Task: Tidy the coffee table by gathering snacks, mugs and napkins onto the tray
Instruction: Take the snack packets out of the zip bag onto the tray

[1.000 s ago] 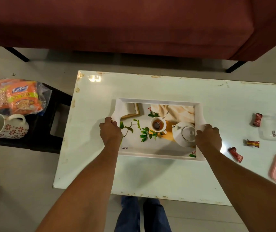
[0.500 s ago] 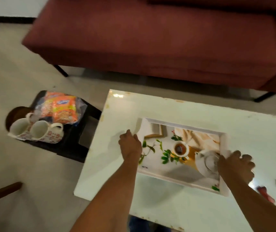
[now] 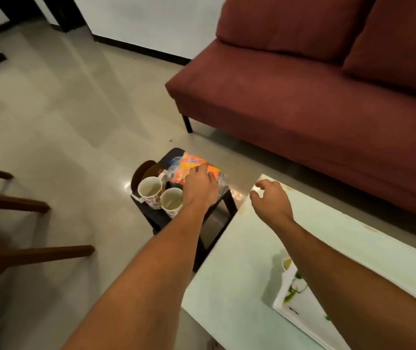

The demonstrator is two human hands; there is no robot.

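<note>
A dark red fabric sofa (image 3: 315, 97) with loose back cushions fills the upper right, standing on thin black legs over a pale grey tiled floor (image 3: 50, 109). In front of it, at the lower right, runs the glossy white rectangular desk (image 3: 239, 274), its near left corner worn. Brown wooden chair rails (image 3: 25, 253) cross the left edge, blurred. Just off the left end of the desk stands a small black side stool (image 3: 162, 219), lower than the desk.

On the desk, at the lower right, lies the white rectangular tray with a printed leaf and tea pattern (image 3: 290, 294); most of it is hidden behind the right forearm, and only its left end shows.

On the stool lies an orange snack packet in a clear plastic bag (image 3: 191, 168), at the far side, and nearer the camera two white mugs with a red flower pattern (image 3: 150, 190) stand upright, touching or almost touching each other, openings up. A dark brown rounded thing sits behind the left mug, too unclear to name.

The left hand (image 3: 200, 188) reaches over the stool, palm down, its fingers spread and resting on the snack packet; whether they have closed around it cannot be told. Its wrist passes just beside the right mug. The right hand (image 3: 270, 198) hovers above the left corner of the desk, empty, its fingers loosely curled and apart, touching nothing.
</note>
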